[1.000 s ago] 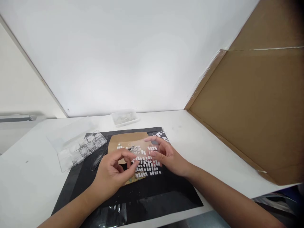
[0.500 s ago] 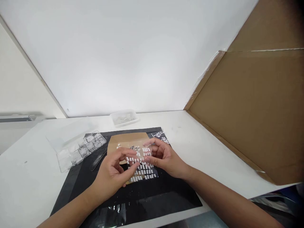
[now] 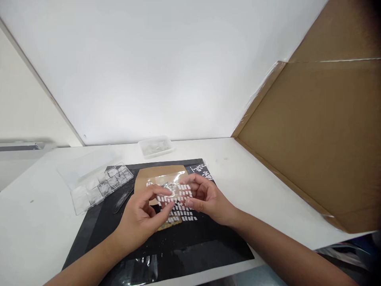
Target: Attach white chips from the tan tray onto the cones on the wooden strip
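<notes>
A clear plastic sheet (image 3: 182,177) carrying rows of small white pieces is held between my hands, tilted above the black mat. My left hand (image 3: 145,210) reaches over its left side, with thumb and index fingertips close together in front of it. Whether a single white piece is between those fingertips is too small to tell. My right hand (image 3: 210,198) pinches the right edge, thumb in front and fingers behind. Under the sheet lie a brown card (image 3: 143,178) and a small yellowish patterned piece (image 3: 171,225), partly hidden.
The black mat (image 3: 125,246) lies on a white table (image 3: 235,174). Left of it stands a clear compartment box (image 3: 102,188) with whitish contents, beside dark tweezers (image 3: 120,202). A translucent tray (image 3: 156,147) sits at the back. White pieces (image 3: 200,169) lie at the mat's far right corner. Cardboard (image 3: 315,139) walls the right.
The clear sheet has tilted, and its upper part now catches the light. Its lower edge has risen slightly, uncovering the yellowish piece. My right thumb has shifted a little right; my left hand barely moved.
</notes>
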